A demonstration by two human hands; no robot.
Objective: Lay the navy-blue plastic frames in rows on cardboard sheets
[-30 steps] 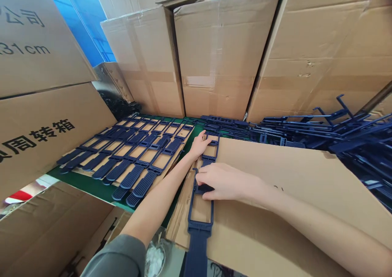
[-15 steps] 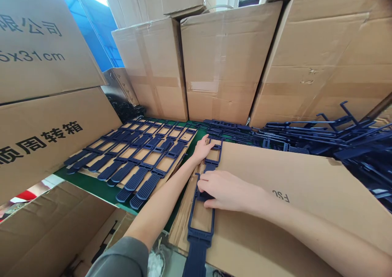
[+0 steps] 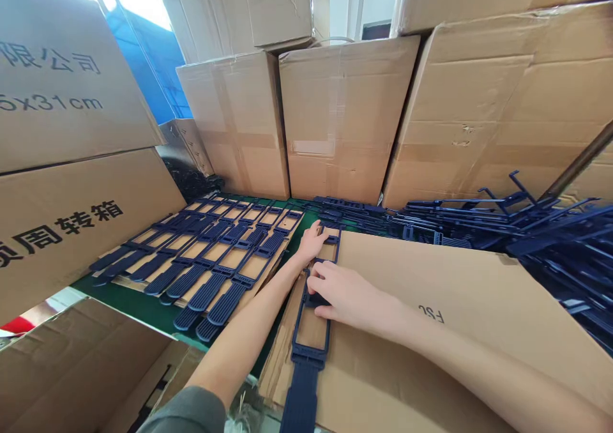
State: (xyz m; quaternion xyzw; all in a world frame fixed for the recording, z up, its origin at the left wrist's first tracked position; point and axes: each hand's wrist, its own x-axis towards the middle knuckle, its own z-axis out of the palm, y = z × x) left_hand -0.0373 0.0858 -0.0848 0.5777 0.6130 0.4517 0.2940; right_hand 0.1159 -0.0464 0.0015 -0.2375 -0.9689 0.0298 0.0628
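Note:
A dark blue plastic frame piece (image 3: 305,356) with a ribbed tail lies along the left edge of a flat cardboard sheet (image 3: 383,369). My right hand (image 3: 342,296) is closed on its upper part, fingers bent over it. Just beyond, my left hand (image 3: 312,243) grips the edge of another blue frame piece (image 3: 330,249) at the sheet's far left corner. The two pieces run in line, and my right hand hides where they meet. To the left, rows of similar blue pieces (image 3: 225,299) lie side by side on cardboard.
Tangled blue parts (image 3: 479,212) are heaped behind and right of the sheet. Large cardboard boxes (image 3: 345,120) stand along the back, with printed boxes (image 3: 71,203) on the left. An open carton (image 3: 90,363) sits below the green surface (image 3: 115,302) at lower left.
The view has shifted slightly, so the boxes appear lower. Both hands stay at the same blue pieces, my right hand slightly nearer my left.

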